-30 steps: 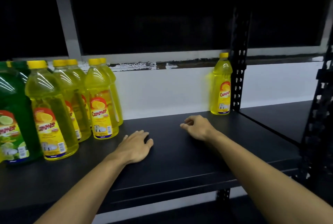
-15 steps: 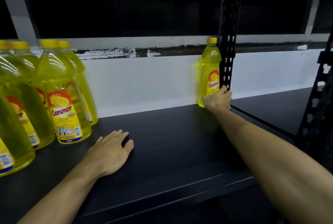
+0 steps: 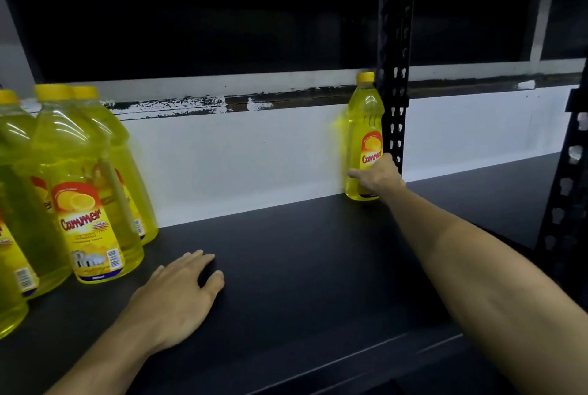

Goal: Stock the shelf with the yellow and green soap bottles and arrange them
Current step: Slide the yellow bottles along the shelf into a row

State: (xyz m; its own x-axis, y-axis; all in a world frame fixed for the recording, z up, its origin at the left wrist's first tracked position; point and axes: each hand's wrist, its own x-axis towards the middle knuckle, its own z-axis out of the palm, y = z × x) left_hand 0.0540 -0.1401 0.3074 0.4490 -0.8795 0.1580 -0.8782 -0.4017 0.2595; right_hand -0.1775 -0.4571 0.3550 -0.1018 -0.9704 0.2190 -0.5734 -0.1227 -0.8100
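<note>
the shelf board [image 3: 286, 267] across the lower half of the frame is a smooth, matt black surface with a faint sheen along its front edge. the yellow bottles [image 3: 92, 191] at the left are clear glossy plastic with bright highlights on their shoulders, opaque yellow plastic caps, and glossy printed labels. the single yellow bottle [image 3: 364, 127] right of centre has the same shiny clear plastic and label. the upright post [image 3: 394, 76] beside it is black painted metal, punched with slots. the white wall [image 3: 238, 152] behind looks smooth and matt, while the ledge [image 3: 197, 105] above it shows chipped, flaking paint.
</note>
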